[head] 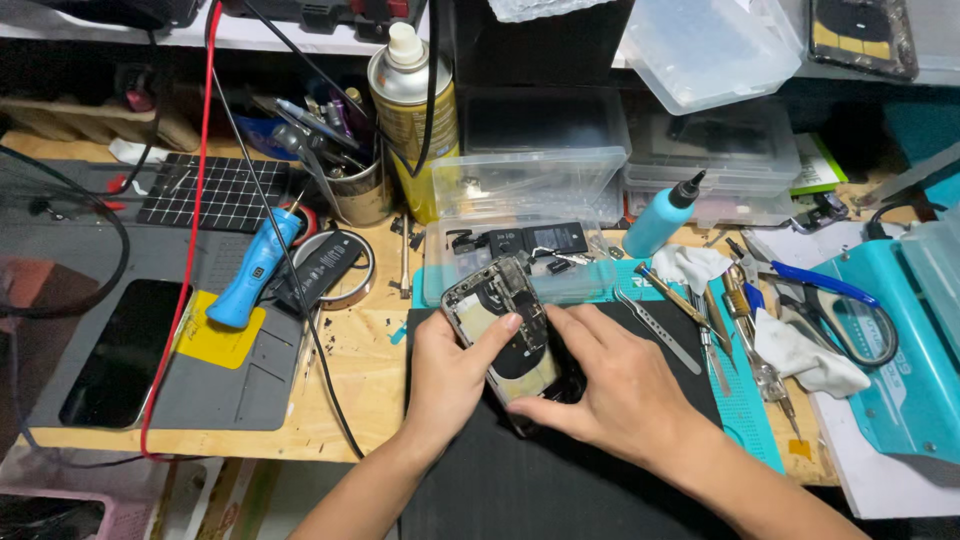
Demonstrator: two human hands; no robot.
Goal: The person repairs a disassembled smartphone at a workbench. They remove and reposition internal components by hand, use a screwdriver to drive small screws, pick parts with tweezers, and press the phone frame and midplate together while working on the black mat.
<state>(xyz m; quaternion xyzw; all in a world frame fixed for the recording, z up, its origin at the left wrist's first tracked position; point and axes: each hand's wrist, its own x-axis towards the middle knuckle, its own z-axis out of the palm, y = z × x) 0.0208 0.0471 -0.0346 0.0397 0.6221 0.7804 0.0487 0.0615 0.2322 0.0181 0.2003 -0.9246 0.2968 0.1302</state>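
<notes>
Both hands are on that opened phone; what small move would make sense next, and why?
Probably reach the right hand for the tweezers beside the mat: the left hand already steadies the opened phone, whose insides face up.

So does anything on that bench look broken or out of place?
The phone held by the left hand and right hand has its back off, its insides bare. At the top, a clear lid sits tilted over the stacked plastic boxes. No spills visible.

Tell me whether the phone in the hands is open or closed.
Open. The phone shows bare internal parts, no cover, held by the left hand and right hand.
</notes>
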